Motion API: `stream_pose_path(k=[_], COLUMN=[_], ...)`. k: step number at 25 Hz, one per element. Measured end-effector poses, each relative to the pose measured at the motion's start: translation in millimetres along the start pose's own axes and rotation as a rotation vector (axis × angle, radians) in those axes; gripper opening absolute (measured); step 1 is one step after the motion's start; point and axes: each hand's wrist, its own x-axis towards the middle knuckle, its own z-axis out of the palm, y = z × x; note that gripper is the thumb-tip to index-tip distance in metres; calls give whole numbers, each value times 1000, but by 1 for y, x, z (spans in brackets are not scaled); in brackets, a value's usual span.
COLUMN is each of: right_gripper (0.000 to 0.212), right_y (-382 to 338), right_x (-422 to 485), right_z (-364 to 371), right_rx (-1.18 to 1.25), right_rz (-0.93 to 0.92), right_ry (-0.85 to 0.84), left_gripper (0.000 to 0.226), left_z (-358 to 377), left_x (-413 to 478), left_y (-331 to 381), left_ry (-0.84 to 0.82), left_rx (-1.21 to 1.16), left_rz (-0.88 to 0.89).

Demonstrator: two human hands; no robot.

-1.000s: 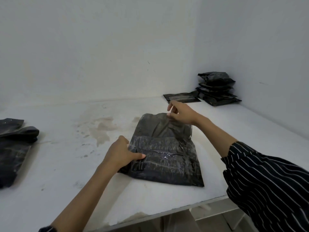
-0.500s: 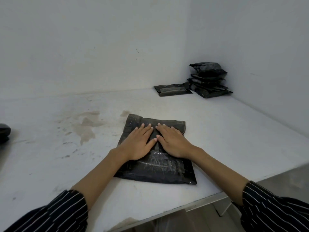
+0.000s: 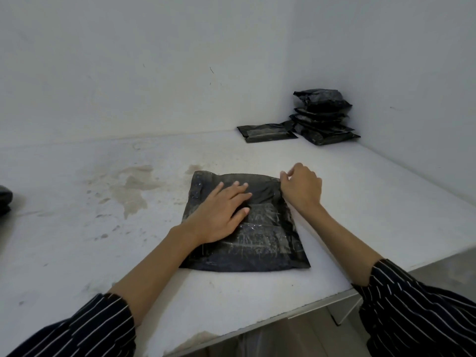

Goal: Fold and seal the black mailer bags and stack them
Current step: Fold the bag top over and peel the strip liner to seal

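Note:
A folded black mailer bag (image 3: pixel 260 240) lies flat on the white table (image 3: pixel 77 240) in front of me. My left hand (image 3: pixel 221 210) presses palm down on the bag's middle, fingers spread. At the bag's far right corner my right hand (image 3: pixel 302 188) rests with fingers curled, pinching the bag's edge. In the far right corner against the wall stands a stack of sealed black mailer bags (image 3: pixel 323 117). One more flat black bag (image 3: pixel 266 132) lies just left of that stack.
White walls close the table at the back and right. The table's front edge (image 3: pixel 322 302) runs diagonally below my right arm. A dark bag edge (image 3: pixel 5 199) shows at the far left. Brownish stains (image 3: pixel 128 186) mark the tabletop.
The bag's top flap has been folded down. My right hand slid from the bag's middle to its far right corner, while my left hand stays pressed on the middle.

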Motion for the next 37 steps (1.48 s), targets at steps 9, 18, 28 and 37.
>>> stream_pose_path(k=[9,18,28,37], right_gripper=[37,28,50,54], right_y=[0,-10,-38,-32], right_x=[33,9,-38,-28], right_z=[9,7,20,23], right_rx=[520,21,-172,-241], right_rz=[284,-16,-475,-207], right_ry=[-293,-115,-612,-620], left_gripper=[55,50,61,77], left_z=[10,8,6,3], left_x=[-2,-5,7,14], left_y=[34,31,-21,-33], left_ry=[-266,33,-228,-266], left_rx=[80,-207,27,64], left_rz=[127,6,-321,-548])
